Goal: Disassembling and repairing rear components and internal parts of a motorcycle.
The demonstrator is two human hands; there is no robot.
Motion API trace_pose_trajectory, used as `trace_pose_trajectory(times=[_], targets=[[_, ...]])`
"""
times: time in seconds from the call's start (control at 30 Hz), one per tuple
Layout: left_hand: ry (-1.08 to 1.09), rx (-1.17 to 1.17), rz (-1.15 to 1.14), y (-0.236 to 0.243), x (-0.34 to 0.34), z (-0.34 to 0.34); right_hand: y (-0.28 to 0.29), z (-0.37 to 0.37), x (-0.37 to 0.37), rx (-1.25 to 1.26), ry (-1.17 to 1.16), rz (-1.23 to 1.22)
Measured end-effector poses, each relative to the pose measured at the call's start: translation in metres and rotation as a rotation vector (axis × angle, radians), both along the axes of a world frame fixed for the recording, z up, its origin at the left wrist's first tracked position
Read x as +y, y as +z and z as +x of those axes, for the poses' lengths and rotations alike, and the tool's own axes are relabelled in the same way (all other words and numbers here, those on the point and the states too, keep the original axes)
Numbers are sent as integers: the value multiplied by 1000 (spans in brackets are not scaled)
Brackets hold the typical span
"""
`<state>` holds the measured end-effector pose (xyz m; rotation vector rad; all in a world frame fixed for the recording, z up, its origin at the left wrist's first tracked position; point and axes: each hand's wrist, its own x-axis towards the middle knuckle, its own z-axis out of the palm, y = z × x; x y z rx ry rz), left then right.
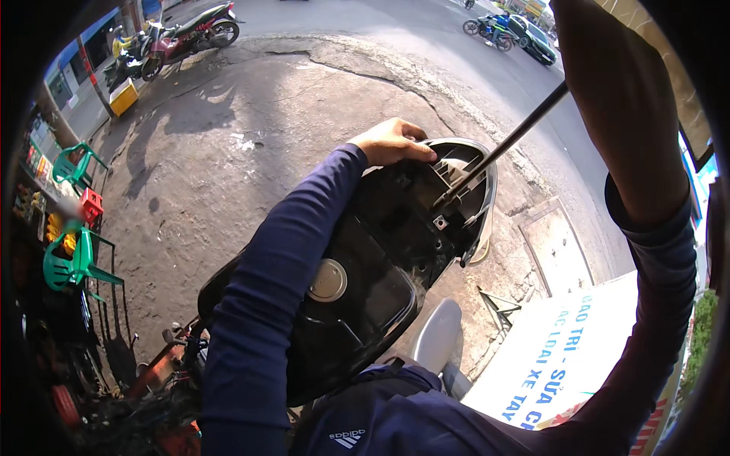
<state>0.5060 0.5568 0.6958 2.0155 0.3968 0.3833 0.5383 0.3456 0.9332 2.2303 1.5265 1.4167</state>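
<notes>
Street-side view down onto a scooter's black plastic under-seat storage tub (pixel 365 266), the landmark for what follows. The left hand (pixel 391 141) lies on the far rim of the tub, fingers curled over the edge and closed on it, apparently to steady the body panel. A long, thin dark metal rod (pixel 502 146) runs from the upper right down into the far end of the tub, its tip meeting a small bracket beside a pale square fitting; the slant lets the tip reach inside past the rim. The right hand is out of frame: only the raised right forearm (pixel 623 114), its dark blue sleeve pushed back, shows to the right of the tub, so its grip on the rod cannot be told. Inside the tub, nearer the person, sits a round grey filler cap (pixel 328 280). Just right of the tub's near end stands a grey rounded panel (pixel 439 334); farther right lies a white signboard with blue lettering (pixel 559 357). Well left of the tub stand green plastic chairs (pixel 72 258); beyond it, across cracked concrete pavement (pixel 251 129), a parked red motorcycle (pixel 186 38).
</notes>
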Motion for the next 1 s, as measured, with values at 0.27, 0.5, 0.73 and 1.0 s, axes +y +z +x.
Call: trace_pose_trajectory(times=[0.27,0.5,0.73,1.0], targets=[[2,18,44,3,1,3,70,67,40,777,514,-1099],[-24,45,-55,-2,3,6,-8,64,65,1783,1702,-1317],[-20,51,10,-1,2,6,-16,48,42,2465,1577,-280],[-77,68,6,-6,10,-1,-27,86,45,2187,1763,-423]])
